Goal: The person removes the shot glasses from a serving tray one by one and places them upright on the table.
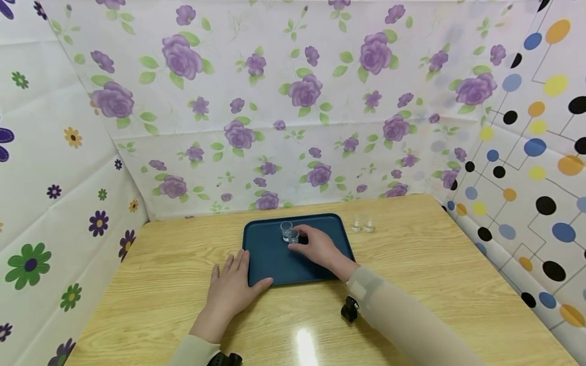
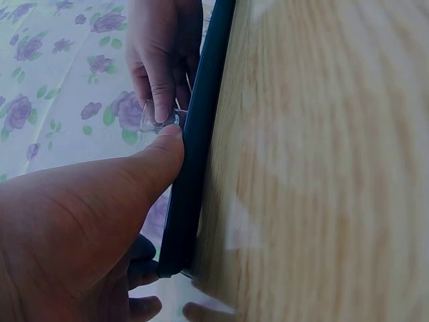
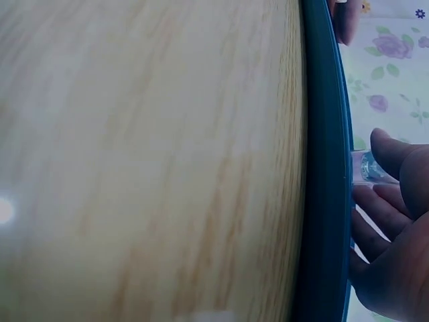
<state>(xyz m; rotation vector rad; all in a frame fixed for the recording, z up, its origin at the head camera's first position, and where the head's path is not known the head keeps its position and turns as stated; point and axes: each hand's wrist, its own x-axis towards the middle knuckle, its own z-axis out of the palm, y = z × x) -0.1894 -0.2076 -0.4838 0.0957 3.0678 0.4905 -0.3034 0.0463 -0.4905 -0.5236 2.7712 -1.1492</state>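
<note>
A dark blue rectangular tray (image 1: 270, 264) lies on the wooden table. Two small clear shot glasses stand close together toward its back half. My right hand (image 1: 318, 247) reaches over the tray from the right and holds the nearer shot glass (image 1: 293, 237) between thumb and fingers. Just behind and left of it is the other shot glass (image 1: 286, 230). My left hand (image 1: 231, 287) rests at the tray's front left corner, fingers extended along the left side and thumb at the front rim. In the left wrist view, the thumb (image 2: 161, 151) touches the rim.
Right of the tray, two more clear shot glasses, a left one (image 1: 355, 224) and a right one (image 1: 369, 224), stand on the table (image 1: 412, 264). A floral cloth (image 1: 274, 107) hangs behind the table; patterned cloths hang on both sides.
</note>
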